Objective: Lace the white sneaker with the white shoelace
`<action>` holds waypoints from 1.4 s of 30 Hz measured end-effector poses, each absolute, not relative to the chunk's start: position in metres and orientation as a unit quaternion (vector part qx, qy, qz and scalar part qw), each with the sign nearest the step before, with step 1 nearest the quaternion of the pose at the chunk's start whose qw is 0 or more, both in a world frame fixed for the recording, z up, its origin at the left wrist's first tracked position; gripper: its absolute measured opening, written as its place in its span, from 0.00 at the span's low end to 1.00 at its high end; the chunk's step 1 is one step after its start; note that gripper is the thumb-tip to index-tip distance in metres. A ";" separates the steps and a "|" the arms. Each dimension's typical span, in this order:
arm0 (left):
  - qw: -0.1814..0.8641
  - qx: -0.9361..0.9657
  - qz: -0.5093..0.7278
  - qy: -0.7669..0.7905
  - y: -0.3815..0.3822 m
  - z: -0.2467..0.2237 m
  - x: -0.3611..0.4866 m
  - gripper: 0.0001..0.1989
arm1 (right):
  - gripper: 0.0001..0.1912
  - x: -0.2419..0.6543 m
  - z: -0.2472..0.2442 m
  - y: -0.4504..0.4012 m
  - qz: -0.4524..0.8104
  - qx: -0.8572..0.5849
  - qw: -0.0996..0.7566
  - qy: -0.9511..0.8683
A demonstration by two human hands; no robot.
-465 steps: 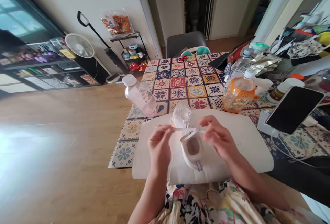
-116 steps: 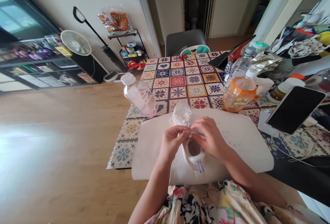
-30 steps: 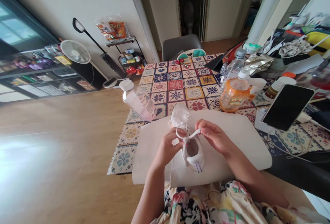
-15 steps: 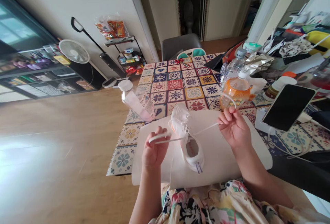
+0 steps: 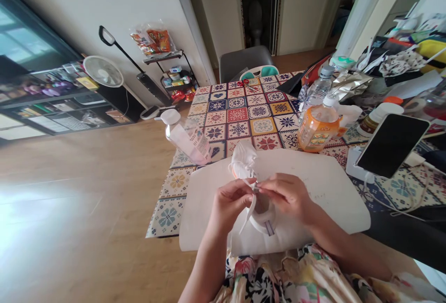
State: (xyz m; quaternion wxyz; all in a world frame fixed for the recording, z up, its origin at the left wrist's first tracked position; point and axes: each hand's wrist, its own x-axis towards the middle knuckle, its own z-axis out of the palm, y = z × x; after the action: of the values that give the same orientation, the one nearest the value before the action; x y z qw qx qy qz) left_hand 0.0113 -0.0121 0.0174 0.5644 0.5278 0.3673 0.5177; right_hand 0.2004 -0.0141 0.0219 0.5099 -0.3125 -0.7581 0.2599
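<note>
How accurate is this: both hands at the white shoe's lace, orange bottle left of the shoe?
The side is wrong: the head view shows the orange bottle right of the white shoe. The left hand and right hand are at its lace.

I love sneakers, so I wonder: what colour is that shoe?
The shoe is mostly white, best seen in the head view.

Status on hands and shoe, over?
Left hand, right hand: both at white lace, exact grip unclear. White shoe on white sheet, partly covered by hands. Nothing seen blocking the hands.
</note>
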 end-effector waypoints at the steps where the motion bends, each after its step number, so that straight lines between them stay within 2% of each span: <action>1: 0.556 0.524 0.527 0.373 -0.013 0.018 0.015 0.17 | 0.08 0.198 0.023 -0.016 0.244 -0.295 0.494 -0.780; 6: 0.485 0.557 0.542 0.400 -0.015 0.021 0.023 0.14 | 0.08 0.194 0.027 -0.018 0.247 -0.294 0.472 -0.793; 11: 0.433 0.613 0.539 0.383 -0.019 0.025 0.026 0.11 | 0.11 0.192 0.024 -0.021 0.307 -0.350 0.527 -0.711; 14: 0.419 0.634 0.536 0.368 -0.022 0.027 0.027 0.05 | 0.09 0.190 0.022 -0.023 0.358 -0.402 0.544 -0.643; 17: 0.360 0.668 0.537 0.369 -0.024 0.029 0.027 0.04 | 0.04 0.193 0.025 -0.022 0.370 -0.390 0.515 -0.668; 21: 0.296 0.683 0.544 0.386 -0.024 0.033 0.026 0.05 | 0.07 0.199 0.032 -0.020 0.356 -0.328 0.468 -0.739; 26: 0.374 0.620 0.542 0.428 -0.024 0.026 0.026 0.04 | 0.11 0.196 0.028 -0.017 0.299 -0.329 0.467 -0.764; 31: 0.515 0.480 0.560 0.436 -0.021 0.016 0.024 0.13 | 0.13 0.191 0.015 -0.012 0.140 -0.274 0.499 -0.810; 36: 0.569 0.403 0.559 0.448 -0.016 0.018 0.022 0.16 | 0.11 0.186 0.014 -0.011 0.058 -0.279 0.510 -0.812; 39: 0.594 0.377 0.557 0.441 -0.014 0.020 0.022 0.16 | 0.10 0.183 0.018 -0.011 0.078 -0.277 0.534 -0.795; 42: 0.616 0.343 0.576 0.413 -0.009 0.018 0.023 0.17 | 0.08 0.181 0.020 -0.011 0.207 -0.276 0.574 -0.743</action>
State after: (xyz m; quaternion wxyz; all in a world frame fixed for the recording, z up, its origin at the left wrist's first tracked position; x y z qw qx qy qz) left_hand 0.0225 -0.0087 0.0180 0.6161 0.3431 0.4129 0.5763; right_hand 0.1813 -0.0105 0.0196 0.5739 -0.2758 -0.7428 0.2068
